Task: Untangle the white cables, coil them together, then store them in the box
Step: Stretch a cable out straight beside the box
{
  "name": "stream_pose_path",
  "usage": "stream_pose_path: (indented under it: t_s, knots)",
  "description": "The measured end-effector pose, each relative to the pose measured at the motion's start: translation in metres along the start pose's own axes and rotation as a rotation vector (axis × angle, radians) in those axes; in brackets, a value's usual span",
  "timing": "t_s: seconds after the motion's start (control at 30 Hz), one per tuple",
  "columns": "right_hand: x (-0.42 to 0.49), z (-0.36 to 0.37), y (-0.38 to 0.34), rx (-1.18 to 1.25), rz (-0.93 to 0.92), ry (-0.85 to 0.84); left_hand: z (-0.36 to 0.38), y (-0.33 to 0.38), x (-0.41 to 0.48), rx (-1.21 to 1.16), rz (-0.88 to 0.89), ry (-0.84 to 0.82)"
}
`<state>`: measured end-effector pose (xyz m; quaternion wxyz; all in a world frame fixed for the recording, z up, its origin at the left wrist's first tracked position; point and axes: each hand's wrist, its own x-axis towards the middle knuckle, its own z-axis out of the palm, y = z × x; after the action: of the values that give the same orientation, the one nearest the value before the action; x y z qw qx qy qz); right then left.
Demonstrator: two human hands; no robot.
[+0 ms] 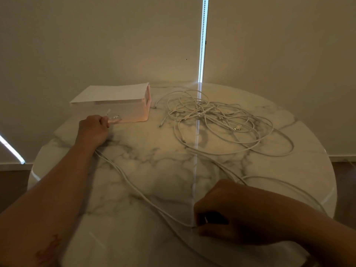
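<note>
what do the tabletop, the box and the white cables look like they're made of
Tabletop: polished marble or marble-look stone, white with grey veins, mirroring the light strip. Box: pale matte cardboard or thin plastic, unclear which; walls look thin. White cables: smooth flexible plastic jacket, limp loops, small connector ends.

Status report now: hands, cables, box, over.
Left hand grips cable ends beside box. Right hand pinches cables stretched across table. Tangle uncoiled, right of box.

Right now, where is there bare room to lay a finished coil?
Bare marble mid-table, bordered by the box, the tangled pile and the stretched cables held between left hand and right hand. Crowded: far right, under the pile.
</note>
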<state>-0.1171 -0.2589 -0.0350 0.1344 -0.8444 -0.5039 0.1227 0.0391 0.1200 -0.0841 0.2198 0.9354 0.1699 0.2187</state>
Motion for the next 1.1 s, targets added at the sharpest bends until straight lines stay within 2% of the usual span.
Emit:
stream_pose_path:
  t_s: [0.2,0.33,0.43,0.5,0.53,0.6,0.63,0.7,0.77,0.8,0.97,1.1]
  knots:
    - [0.01,-0.001,0.006,0.028,0.05,0.179,0.002,0.008,0.003,0.115,0.057,-0.101]
    - [0.013,0.006,0.011,0.056,0.068,0.178,0.003,0.013,-0.001,0.154,0.105,-0.111]
    - [0.015,0.007,0.013,0.083,0.098,0.213,-0.003,0.021,-0.004,0.179,0.066,-0.154]
    - [0.017,0.006,0.016,0.103,0.118,0.281,-0.016,0.032,-0.011,0.246,0.067,-0.109]
    - [0.019,0.004,0.018,0.119,0.128,0.322,-0.024,0.041,-0.018,0.236,0.122,-0.042]
    - [0.023,0.0,0.022,0.151,0.153,0.401,-0.04,0.068,-0.044,0.054,0.305,0.044]
    - [0.025,-0.002,0.025,0.163,0.171,0.434,-0.049,0.086,-0.063,-0.086,0.391,-0.011]
    - [0.031,-0.011,0.031,0.161,0.209,0.501,-0.063,0.123,-0.105,-0.301,0.509,-0.294]
    - [0.037,-0.02,0.041,0.161,0.263,0.579,-0.063,0.146,-0.13,-0.362,0.6,-0.51]
    - [0.04,-0.026,0.047,0.175,0.292,0.615,-0.058,0.15,-0.134,-0.339,0.632,-0.536]
    - [0.054,-0.04,0.063,0.207,0.336,0.647,-0.033,0.148,-0.129,-0.289,0.665,-0.312]
    - [0.058,-0.04,0.061,0.216,0.3,0.623,-0.035,0.138,-0.121,-0.316,0.668,-0.271]
